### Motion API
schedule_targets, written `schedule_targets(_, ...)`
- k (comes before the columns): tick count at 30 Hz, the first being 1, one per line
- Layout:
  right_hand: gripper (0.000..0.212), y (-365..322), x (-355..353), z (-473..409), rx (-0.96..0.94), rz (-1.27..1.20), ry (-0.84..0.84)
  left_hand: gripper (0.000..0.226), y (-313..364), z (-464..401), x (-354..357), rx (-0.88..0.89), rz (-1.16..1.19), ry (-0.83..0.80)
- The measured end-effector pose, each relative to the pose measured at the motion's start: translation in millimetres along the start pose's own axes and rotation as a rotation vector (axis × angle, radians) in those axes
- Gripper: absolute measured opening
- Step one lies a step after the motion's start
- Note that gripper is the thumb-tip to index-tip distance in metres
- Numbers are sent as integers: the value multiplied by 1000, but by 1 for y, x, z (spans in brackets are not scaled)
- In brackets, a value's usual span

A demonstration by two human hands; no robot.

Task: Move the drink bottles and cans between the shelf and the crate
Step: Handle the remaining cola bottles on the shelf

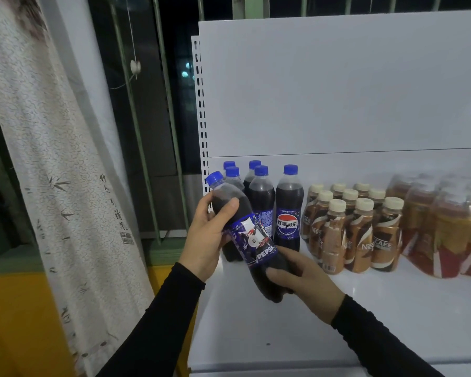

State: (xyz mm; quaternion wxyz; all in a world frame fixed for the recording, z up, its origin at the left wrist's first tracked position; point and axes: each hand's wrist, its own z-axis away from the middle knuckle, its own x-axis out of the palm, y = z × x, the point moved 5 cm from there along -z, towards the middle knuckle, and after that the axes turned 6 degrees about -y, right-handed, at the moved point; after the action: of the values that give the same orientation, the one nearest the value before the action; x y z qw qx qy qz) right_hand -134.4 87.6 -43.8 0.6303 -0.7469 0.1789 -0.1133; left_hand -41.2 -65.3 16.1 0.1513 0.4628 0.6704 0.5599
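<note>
Both hands [256, 257] gripping tilted Pepsi bottle [252, 240], Nescafé bottles [359, 232] on shelf [392, 308]

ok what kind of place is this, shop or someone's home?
Probably a mock shop corner in an ordinary room: a white retail shelf with a slotted upright, cola bottles and coffee bottles lined up by kind, but a curtain and barred window beside it.

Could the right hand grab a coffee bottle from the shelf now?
Probably not yet: the right hand grips the base of the tilted Pepsi bottle. The coffee bottles stand close by, unblocked.
</note>
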Motion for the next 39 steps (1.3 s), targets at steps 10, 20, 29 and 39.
schedule_targets(10,53,-6,0,-2,10,226,-10,48,-5,-2,-1,15,29,54)
schedule_targets(20,41,-1,-4,-1,-12,-24,3,42,-1,-8,0,-13,14,17)
schedule_targets(29,38,8,-3,-7,45,-172,-16,42,3,-9,-2,6,46,32)
schedule_targets(39,54,1,-8,-9,-84,254,99,54,1,-8,-2,58,-84,88)
